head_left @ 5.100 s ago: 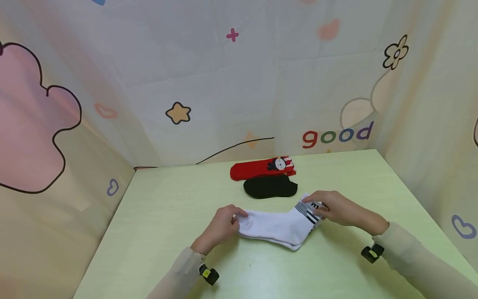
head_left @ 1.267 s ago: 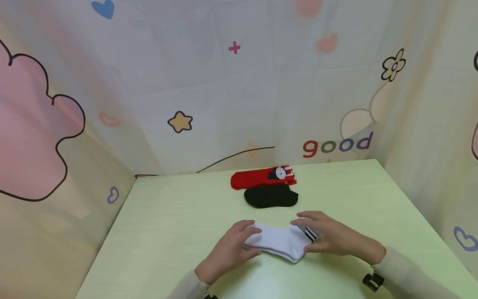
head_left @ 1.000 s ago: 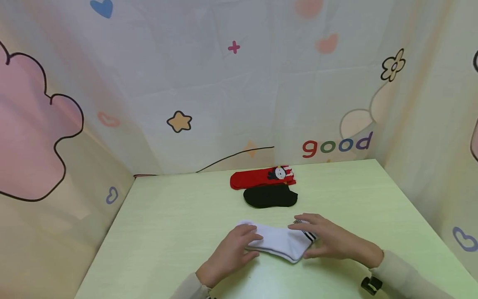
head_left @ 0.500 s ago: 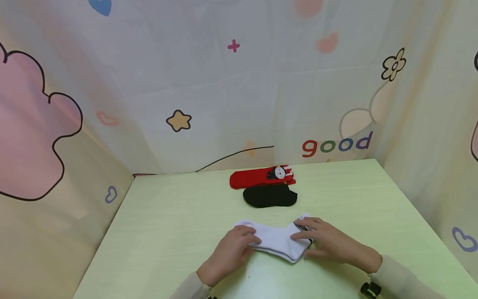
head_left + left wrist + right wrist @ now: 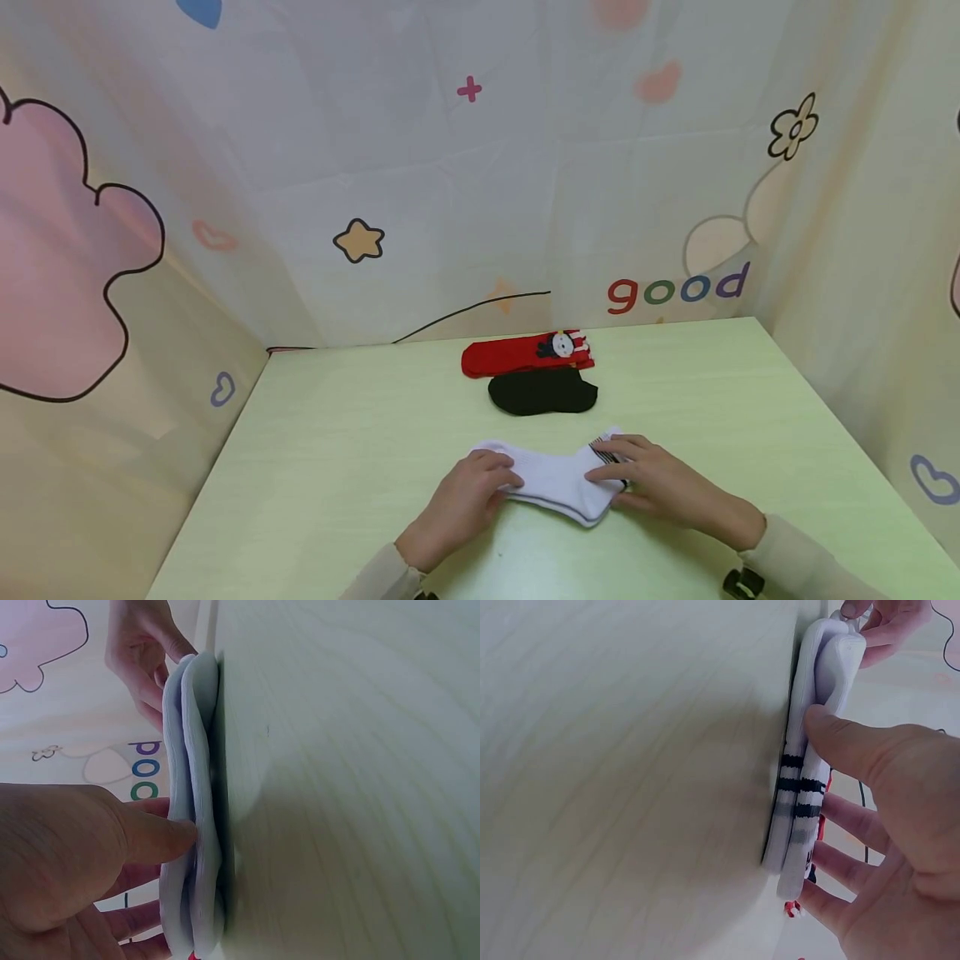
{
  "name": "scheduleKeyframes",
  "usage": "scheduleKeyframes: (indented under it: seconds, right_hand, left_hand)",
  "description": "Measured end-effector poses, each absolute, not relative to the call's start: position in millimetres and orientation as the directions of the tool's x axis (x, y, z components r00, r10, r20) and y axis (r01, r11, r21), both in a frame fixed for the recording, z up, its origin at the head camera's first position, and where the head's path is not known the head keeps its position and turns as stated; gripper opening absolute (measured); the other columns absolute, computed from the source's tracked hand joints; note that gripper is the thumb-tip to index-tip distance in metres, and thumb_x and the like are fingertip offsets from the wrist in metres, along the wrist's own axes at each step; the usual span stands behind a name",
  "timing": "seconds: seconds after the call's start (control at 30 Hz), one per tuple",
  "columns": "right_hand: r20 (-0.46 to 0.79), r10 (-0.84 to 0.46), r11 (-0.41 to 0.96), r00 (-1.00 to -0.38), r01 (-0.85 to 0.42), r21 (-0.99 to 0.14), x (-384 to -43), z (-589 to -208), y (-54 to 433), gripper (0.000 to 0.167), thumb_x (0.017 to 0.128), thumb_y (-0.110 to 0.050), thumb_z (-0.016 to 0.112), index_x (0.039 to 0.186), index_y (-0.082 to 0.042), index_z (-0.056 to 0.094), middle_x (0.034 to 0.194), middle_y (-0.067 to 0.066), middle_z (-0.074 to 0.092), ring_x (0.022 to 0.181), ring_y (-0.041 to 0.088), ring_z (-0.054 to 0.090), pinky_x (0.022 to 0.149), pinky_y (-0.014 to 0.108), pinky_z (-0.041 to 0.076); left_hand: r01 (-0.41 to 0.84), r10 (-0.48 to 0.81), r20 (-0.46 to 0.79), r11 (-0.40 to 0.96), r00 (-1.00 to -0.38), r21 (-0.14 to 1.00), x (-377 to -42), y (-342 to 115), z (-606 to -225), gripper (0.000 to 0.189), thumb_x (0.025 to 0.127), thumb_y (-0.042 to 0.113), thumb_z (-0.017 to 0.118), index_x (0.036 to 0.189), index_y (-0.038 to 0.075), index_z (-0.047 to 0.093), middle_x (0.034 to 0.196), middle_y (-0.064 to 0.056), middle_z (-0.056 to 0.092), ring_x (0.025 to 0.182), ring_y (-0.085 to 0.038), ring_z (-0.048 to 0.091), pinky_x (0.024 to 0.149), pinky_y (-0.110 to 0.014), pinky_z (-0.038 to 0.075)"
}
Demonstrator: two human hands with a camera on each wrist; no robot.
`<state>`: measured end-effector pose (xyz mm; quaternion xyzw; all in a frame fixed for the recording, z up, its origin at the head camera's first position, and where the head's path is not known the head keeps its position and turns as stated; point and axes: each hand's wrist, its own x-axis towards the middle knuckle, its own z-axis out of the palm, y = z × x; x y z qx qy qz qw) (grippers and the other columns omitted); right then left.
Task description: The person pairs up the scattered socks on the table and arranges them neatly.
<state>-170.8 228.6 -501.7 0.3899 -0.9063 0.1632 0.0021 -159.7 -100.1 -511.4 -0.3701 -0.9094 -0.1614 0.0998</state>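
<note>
A pair of white socks (image 5: pixel 558 479), stacked one on the other, lies on the table in front of me, with black stripes at the cuff. My left hand (image 5: pixel 462 504) rests on the toe end, fingers spread over the top. In the left wrist view its thumb (image 5: pixel 169 838) touches the near edge, by the seam between the two socks. At the cuff end, the fingers of my right hand (image 5: pixel 671 483) lie loosely across the upper sock. Its thumb (image 5: pixel 847 739) presses the near edge in the right wrist view, above the stripes (image 5: pixel 801 786).
Behind the white pair lie black socks (image 5: pixel 543 392), overlapping the front edge of red socks (image 5: pixel 502 357) with a cartoon figure. The pale green table (image 5: pixel 337 450) ends at a printed curtain (image 5: pixel 450 167) at the back and sides.
Five seconds ago both hands pinched the white socks by their ends. Then they hovered over the socks with spread fingers, and now they have come down onto them. The other socks stay put.
</note>
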Motion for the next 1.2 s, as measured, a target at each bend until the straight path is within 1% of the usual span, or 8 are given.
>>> scheduleKeyframes:
  seconds: [0.17, 0.47, 0.73, 0.9, 1.07, 1.2]
  right_hand:
    - [0.142, -0.711, 0.640, -0.689, -0.717, -0.274, -171, -503, 229, 0.044, 0.086, -0.022, 0.085, 0.128, -0.027, 0.074, 0.144, 0.012, 0.060, 0.134, 0.043, 0.049, 0.104, 0.061, 0.045]
    - [0.130, -0.713, 0.646, -0.689, -0.718, -0.261, -176, -503, 227, 0.043, 0.085, -0.022, 0.085, 0.126, -0.025, 0.074, 0.143, 0.012, 0.060, 0.134, 0.043, 0.050, 0.106, 0.060, 0.045]
    - [0.129, -0.704, 0.657, -0.699, -0.709, -0.258, -181, -503, 226, 0.041, 0.086, -0.023, 0.084, 0.126, -0.024, 0.074, 0.143, 0.012, 0.060, 0.133, 0.042, 0.051, 0.105, 0.058, 0.046]
    - [0.141, -0.701, 0.654, -0.699, -0.709, -0.263, -184, -504, 226, 0.040, 0.087, -0.021, 0.084, 0.126, -0.022, 0.075, 0.143, 0.013, 0.061, 0.133, 0.042, 0.051, 0.105, 0.058, 0.046]
    - [0.138, -0.696, 0.657, -0.705, -0.702, -0.274, -187, -504, 226, 0.040, 0.087, -0.020, 0.083, 0.126, -0.020, 0.075, 0.142, 0.014, 0.061, 0.133, 0.042, 0.051, 0.106, 0.059, 0.045]
    - [0.148, -0.694, 0.654, -0.705, -0.702, -0.281, -191, -505, 225, 0.039, 0.087, -0.020, 0.083, 0.126, -0.018, 0.075, 0.142, 0.016, 0.061, 0.132, 0.044, 0.051, 0.105, 0.059, 0.045]
  left_hand:
    - [0.703, 0.641, 0.294, 0.672, -0.709, 0.232, -161, -100, -509, 0.020, 0.089, 0.002, 0.075, 0.104, 0.015, 0.080, 0.116, -0.005, 0.073, 0.113, -0.021, 0.064, 0.102, -0.036, 0.051]
    - [0.670, 0.630, 0.229, 0.699, -0.742, 0.249, -166, -102, -509, 0.023, 0.091, 0.002, 0.074, 0.107, 0.017, 0.080, 0.119, -0.004, 0.073, 0.117, -0.021, 0.063, 0.104, -0.036, 0.050]
    - [0.653, 0.621, 0.204, 0.709, -0.757, 0.267, -175, -103, -511, 0.020, 0.092, 0.006, 0.075, 0.108, 0.016, 0.080, 0.122, -0.004, 0.072, 0.120, -0.021, 0.062, 0.106, -0.037, 0.049]
    - [0.655, 0.628, 0.189, 0.704, -0.755, 0.274, -180, -104, -511, 0.020, 0.091, 0.009, 0.077, 0.109, 0.017, 0.080, 0.122, -0.003, 0.072, 0.120, -0.022, 0.062, 0.106, -0.037, 0.048]
    - [0.639, 0.624, 0.155, 0.711, -0.766, 0.293, -183, -104, -510, 0.022, 0.091, 0.012, 0.079, 0.112, 0.017, 0.079, 0.125, -0.003, 0.071, 0.123, -0.022, 0.060, 0.107, -0.038, 0.048]
    - [0.641, 0.622, 0.165, 0.710, -0.765, 0.291, -187, -105, -509, 0.023, 0.090, 0.011, 0.080, 0.112, 0.016, 0.079, 0.125, -0.004, 0.070, 0.122, -0.023, 0.060, 0.106, -0.038, 0.049]
